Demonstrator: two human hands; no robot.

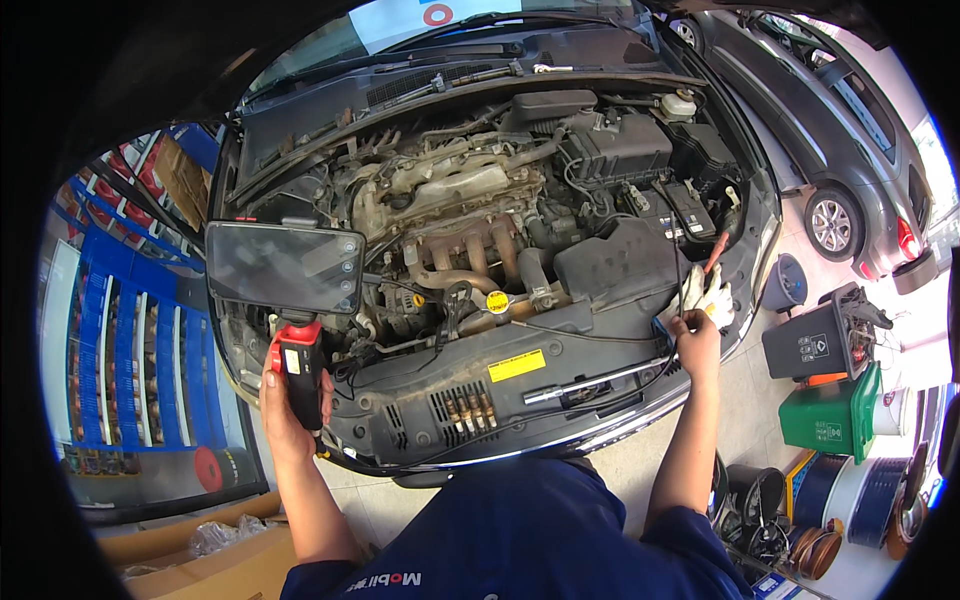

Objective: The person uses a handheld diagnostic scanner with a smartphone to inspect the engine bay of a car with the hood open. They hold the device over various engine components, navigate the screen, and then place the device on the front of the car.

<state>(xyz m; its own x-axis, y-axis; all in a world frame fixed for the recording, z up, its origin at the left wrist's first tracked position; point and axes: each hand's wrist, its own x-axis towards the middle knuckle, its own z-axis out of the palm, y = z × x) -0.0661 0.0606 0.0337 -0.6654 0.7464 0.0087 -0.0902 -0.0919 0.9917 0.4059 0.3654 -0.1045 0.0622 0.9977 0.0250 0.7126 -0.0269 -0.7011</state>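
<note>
My left hand [290, 415] is wrapped round the black and red grip of a handheld inspection camera [303, 370]. Its wide dark screen [280, 265] stands above the grip, over the left side of the engine bay. At the front right, my right hand [697, 340] is closed in a pinch on a thin black cable [679, 262]. The cable rises above the fingers and also loops down along the car's front edge toward my left. White work gloves [712, 297] lie just beyond my right hand, with a red-handled tool [717, 250] beside them.
The engine [450, 195] lies exposed under the raised hood. Several spark plugs [470, 410] stand in a row on the black front cover [420, 385], left of a long metal wrench [600, 382]. Bins [832, 410] and another car [850, 150] are at right, blue shelves [130, 350] at left.
</note>
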